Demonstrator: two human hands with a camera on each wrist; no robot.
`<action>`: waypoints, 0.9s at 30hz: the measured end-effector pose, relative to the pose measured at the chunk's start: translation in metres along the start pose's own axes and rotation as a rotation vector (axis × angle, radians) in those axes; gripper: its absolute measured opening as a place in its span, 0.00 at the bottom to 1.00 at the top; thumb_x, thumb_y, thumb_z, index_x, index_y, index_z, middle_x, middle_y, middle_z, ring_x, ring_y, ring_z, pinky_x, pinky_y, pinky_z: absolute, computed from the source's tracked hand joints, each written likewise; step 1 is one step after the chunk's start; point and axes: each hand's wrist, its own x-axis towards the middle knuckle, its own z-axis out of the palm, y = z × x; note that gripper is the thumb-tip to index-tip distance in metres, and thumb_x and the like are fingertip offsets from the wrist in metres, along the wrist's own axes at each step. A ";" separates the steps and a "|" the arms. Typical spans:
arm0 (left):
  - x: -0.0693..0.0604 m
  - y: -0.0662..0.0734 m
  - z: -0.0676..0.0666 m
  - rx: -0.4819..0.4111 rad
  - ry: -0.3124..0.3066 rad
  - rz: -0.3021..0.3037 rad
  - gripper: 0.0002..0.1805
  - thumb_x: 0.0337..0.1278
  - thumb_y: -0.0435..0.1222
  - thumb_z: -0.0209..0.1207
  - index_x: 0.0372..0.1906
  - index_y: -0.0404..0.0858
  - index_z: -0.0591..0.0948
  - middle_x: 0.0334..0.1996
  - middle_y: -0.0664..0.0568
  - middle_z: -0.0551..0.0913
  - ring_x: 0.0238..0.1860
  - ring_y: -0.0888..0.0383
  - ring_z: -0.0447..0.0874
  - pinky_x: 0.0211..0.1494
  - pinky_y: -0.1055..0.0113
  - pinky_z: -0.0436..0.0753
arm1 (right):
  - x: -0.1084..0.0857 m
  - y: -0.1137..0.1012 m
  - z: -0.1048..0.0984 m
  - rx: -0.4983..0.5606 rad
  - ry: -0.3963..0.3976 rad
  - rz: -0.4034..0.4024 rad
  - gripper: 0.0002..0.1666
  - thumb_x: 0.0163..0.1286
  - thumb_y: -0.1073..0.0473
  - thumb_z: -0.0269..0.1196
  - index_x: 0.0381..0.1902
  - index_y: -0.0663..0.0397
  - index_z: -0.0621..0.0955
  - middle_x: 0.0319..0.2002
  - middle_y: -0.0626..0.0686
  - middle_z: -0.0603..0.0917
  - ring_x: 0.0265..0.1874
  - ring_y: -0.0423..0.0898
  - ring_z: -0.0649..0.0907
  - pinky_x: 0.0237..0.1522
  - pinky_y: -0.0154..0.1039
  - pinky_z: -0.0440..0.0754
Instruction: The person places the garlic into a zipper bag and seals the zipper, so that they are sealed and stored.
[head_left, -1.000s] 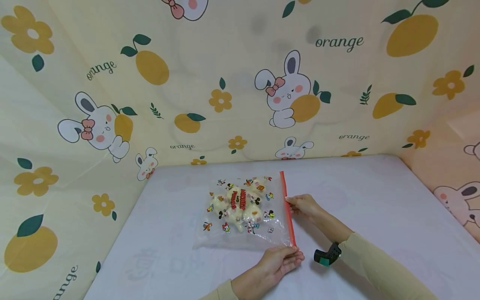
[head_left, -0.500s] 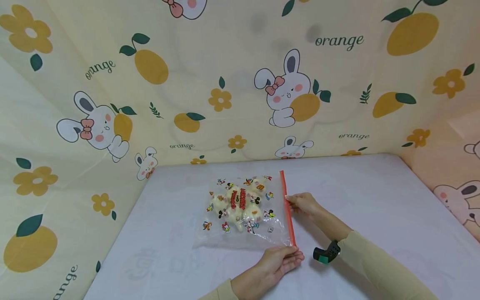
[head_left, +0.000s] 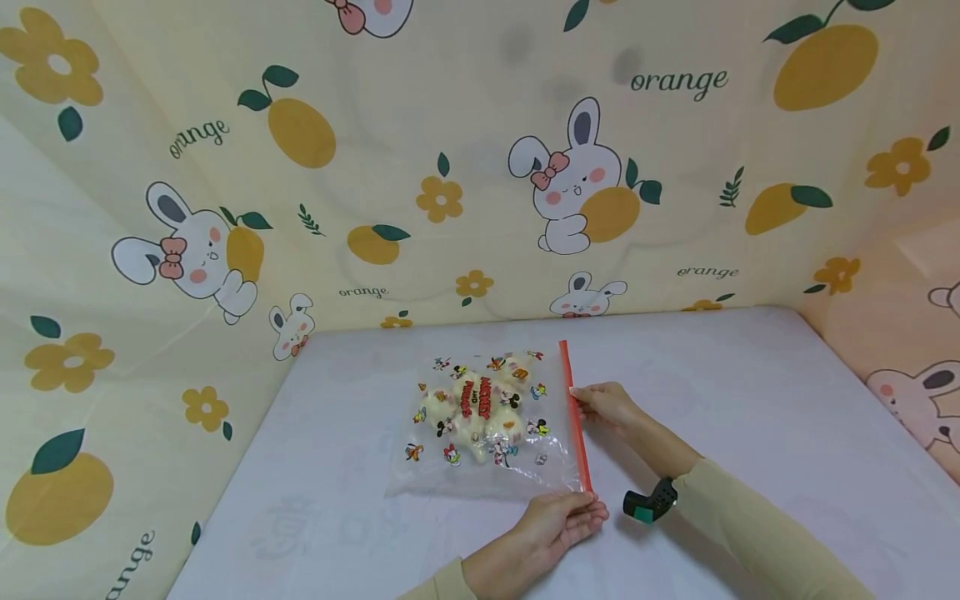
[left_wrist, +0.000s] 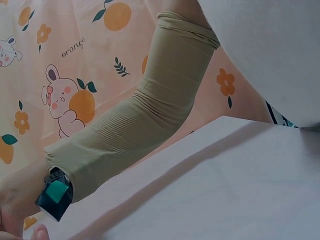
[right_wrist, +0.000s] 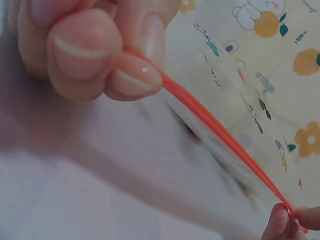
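Observation:
A clear zip bag (head_left: 420, 482) printed with small cartoon figures lies on the table in the head view. Several pale yellow rounded lumps sit inside it; their kind is unclear through the print. Its red zip strip (head_left: 577, 442) runs along the right side. At the strip's near end, my left hand (head_left: 551, 527) pinches the corner between thumb and fingers. Further up, about a third of the way from the far end, my right hand (head_left: 611, 408) pinches the strip. The right wrist view shows the right fingers (right_wrist: 85, 55) close up on the strip, stretched toward the left fingers (right_wrist: 280, 222).
A white cloth covers the table (head_left: 322, 533). A patterned curtain (head_left: 465, 125) with rabbits and oranges rises behind and at both sides. A black wrist camera (head_left: 651, 502) is worn on the right wrist, just beyond the sleeve (left_wrist: 135, 120).
My right hand has shifted very slightly away along the red strip, its forearm and wrist camera moving with it. The left hand and the bag look unmoved.

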 end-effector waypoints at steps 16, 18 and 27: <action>0.001 0.000 0.000 0.002 -0.016 0.012 0.13 0.64 0.34 0.56 0.47 0.28 0.81 0.31 0.53 0.87 0.35 0.65 0.86 0.50 0.70 0.85 | 0.003 -0.001 0.000 -0.020 0.017 0.007 0.25 0.73 0.56 0.55 0.55 0.75 0.75 0.25 0.44 0.80 0.26 0.37 0.78 0.31 0.27 0.78; 0.001 -0.001 -0.001 0.001 -0.016 0.015 0.14 0.64 0.34 0.56 0.47 0.27 0.80 0.31 0.53 0.87 0.35 0.65 0.86 0.50 0.70 0.85 | 0.002 -0.002 0.000 -0.019 0.018 0.009 0.25 0.73 0.55 0.55 0.54 0.75 0.75 0.24 0.44 0.80 0.25 0.37 0.78 0.31 0.27 0.78; 0.001 -0.001 0.000 0.000 -0.011 0.024 0.14 0.64 0.33 0.56 0.47 0.26 0.80 0.30 0.53 0.87 0.35 0.64 0.86 0.51 0.69 0.85 | 0.007 -0.003 0.000 -0.018 0.036 0.026 0.25 0.73 0.55 0.56 0.54 0.75 0.75 0.24 0.43 0.79 0.25 0.37 0.77 0.30 0.26 0.79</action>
